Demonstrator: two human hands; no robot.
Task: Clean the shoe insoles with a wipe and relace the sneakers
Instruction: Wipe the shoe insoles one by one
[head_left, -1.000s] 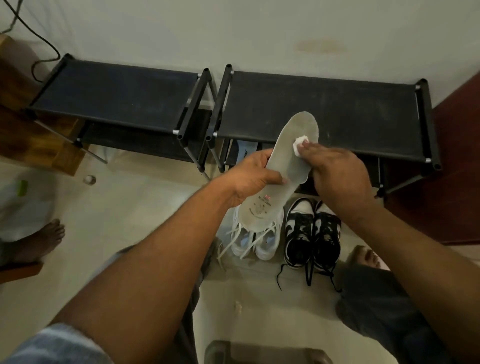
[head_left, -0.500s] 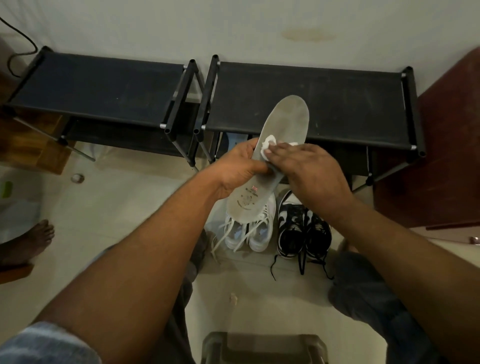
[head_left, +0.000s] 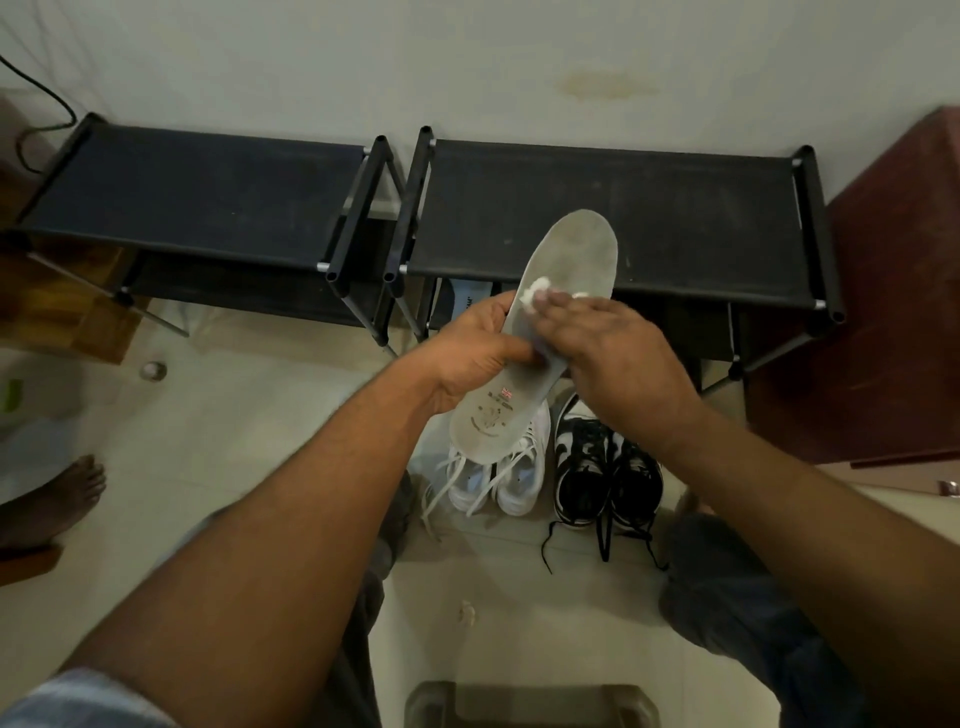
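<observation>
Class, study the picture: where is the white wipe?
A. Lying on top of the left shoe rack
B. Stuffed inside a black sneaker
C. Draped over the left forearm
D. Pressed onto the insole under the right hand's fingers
D: the wipe peeks out at the fingertips of the right hand, which presses it onto the grey insole that the left hand grips.

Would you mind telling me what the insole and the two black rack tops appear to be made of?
The insole: probably foam with a matte grey cloth-like face, thin, with print at the heel. The rack tops: apparently taut black fabric, matte and speckled with dust, stretched between black tubes, metal or plastic.
</observation>
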